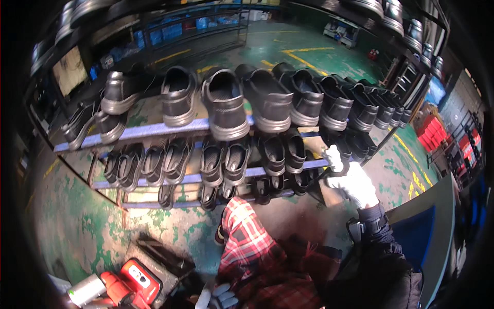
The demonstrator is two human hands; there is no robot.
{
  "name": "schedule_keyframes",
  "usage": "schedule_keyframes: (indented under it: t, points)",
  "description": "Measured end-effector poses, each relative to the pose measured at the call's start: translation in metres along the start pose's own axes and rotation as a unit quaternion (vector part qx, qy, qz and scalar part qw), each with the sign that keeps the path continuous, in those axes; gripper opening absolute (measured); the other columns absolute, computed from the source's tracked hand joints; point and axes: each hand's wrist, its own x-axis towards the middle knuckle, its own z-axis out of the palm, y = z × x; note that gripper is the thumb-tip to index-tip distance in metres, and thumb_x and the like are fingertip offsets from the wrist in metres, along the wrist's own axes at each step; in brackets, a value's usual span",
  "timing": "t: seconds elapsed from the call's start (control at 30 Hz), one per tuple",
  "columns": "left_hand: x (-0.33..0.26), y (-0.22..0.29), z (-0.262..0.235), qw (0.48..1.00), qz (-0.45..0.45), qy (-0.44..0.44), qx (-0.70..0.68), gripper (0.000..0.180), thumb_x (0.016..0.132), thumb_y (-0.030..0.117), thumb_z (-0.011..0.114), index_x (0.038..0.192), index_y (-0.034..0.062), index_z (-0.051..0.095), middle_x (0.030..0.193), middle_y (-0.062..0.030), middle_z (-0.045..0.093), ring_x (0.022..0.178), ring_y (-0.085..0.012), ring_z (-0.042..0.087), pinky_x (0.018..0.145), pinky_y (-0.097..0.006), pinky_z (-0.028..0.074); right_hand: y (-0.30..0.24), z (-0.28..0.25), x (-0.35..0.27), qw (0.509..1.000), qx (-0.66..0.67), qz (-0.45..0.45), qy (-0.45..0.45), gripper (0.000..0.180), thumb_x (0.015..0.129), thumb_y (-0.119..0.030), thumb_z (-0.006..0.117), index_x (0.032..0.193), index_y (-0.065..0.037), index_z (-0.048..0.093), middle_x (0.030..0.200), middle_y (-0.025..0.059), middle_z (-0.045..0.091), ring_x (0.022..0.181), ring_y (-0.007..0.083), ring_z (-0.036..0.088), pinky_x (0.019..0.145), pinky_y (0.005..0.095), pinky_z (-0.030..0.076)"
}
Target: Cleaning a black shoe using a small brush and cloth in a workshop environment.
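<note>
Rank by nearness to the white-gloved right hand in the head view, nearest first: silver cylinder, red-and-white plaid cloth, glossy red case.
1. Red-and-white plaid cloth: lower middle, left of the right hand.
2. Glossy red case: lower left.
3. Silver cylinder: farthest left, beyond the case.

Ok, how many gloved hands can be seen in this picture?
2: the right hand, by the right side of the shoe rack; the left hand, at the bottom edge, partly cut off.

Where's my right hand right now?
In the head view, your white-gloved right hand is right of centre, near the right part of the rack's middle shelf, beside black shoes.
</note>
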Motion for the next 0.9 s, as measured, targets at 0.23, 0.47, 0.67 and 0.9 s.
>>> schedule_keyframes:
  t: [0.23, 0.47, 0.67, 0.9]
  points:
    - [0.043, 0.004, 0.027, 0.955, 0.034, -0.284, -0.082, 0.076, 0.092, 0.03, 0.063, 0.157, 0.0166, 0.025, 0.143, -0.0254, 0.048, 0.125, -0.0394, 0.054, 0.107, -0.057, 0.042, -0.056, 0.101, -0.051, 0.948, 0.113, -0.215, -0.205, 0.042, 0.078, -0.024, 0.079, 0.111, -0.002, 0.065, 0.092, 0.0143, 0.067, 0.08, 0.0284, 0.066, 0.073, 0.0354, 0.053]
    - [0.027, -0.005, -0.01, 0.929, 0.193, -0.158, -0.275, 0.072, 0.086, 0.036, 0.068, 0.138, -0.0074, 0.045, 0.128, -0.0236, 0.06, 0.114, -0.0371, 0.061, 0.105, -0.049, 0.045, -0.079, 0.238, -0.126, 0.8, 0.187, -0.237, -0.518, 0.034, 0.084, -0.03, 0.074, 0.106, -0.005, 0.066, 0.092, 0.0121, 0.065, 0.08, 0.0307, 0.068, 0.07, 0.0393, 0.054]
    - [-0.008, -0.059, -0.109, 0.889, 0.262, -0.012, -0.375, 0.074, 0.08, 0.033, 0.058, 0.146, 0.0038, 0.044, 0.142, -0.017, 0.054, 0.127, -0.0387, 0.054, 0.107, -0.05, 0.046, -0.135, 0.276, -0.108, 0.763, 0.173, -0.201, -0.59, 0.026, 0.077, -0.008, 0.071, 0.103, -0.005, 0.07, 0.104, 0.01, 0.072, 0.1, 0.0227, 0.069, 0.087, 0.0342, 0.054]
    - [-0.035, -0.053, -0.146, 0.897, 0.346, 0.004, -0.274, 0.097, 0.081, 0.067, 0.066, 0.15, 0.0052, 0.038, 0.15, -0.0162, 0.046, 0.135, -0.0342, 0.046, 0.116, -0.051, 0.035, -0.145, 0.406, -0.05, 0.665, 0.468, 0.001, -0.582, 0.03, 0.088, -0.01, 0.065, 0.117, -0.005, 0.06, 0.1, 0.0003, 0.063, 0.09, 0.0128, 0.06, 0.082, 0.028, 0.047]
